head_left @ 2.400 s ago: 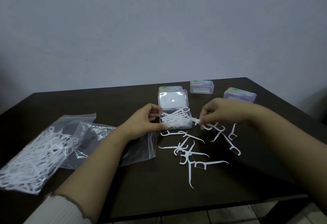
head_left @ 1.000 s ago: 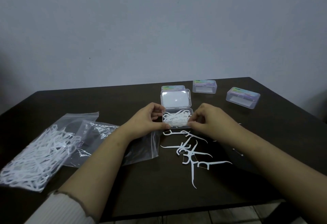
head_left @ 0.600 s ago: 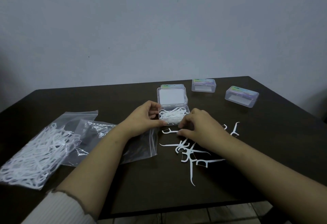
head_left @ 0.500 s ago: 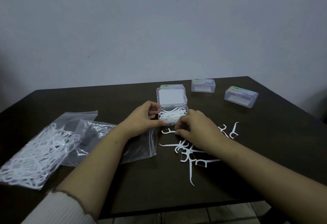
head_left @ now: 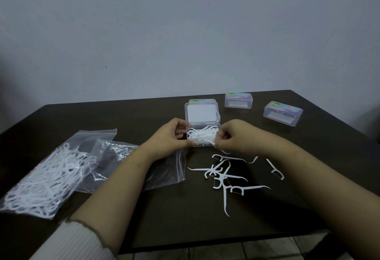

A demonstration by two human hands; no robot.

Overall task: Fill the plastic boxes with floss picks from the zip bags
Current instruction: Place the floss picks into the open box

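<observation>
Box (head_left: 203, 136) (lid up) sits gripped between both hands (head_left: 167, 139).

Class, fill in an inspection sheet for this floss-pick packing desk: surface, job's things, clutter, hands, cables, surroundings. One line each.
Surface: dark table.
Job's things: open box holding picks, lid up; two shut boxes at far right; loose picks in front of the open box; full bag at left, a flatter bag beside it.
Clutter: nothing seen.
Hands: left hand holds the open box's left side; right hand pinches a pick at its right edge.
Cables: nothing seen.
Surroundings: plain wall; tiled floor below the table's near edge.
</observation>
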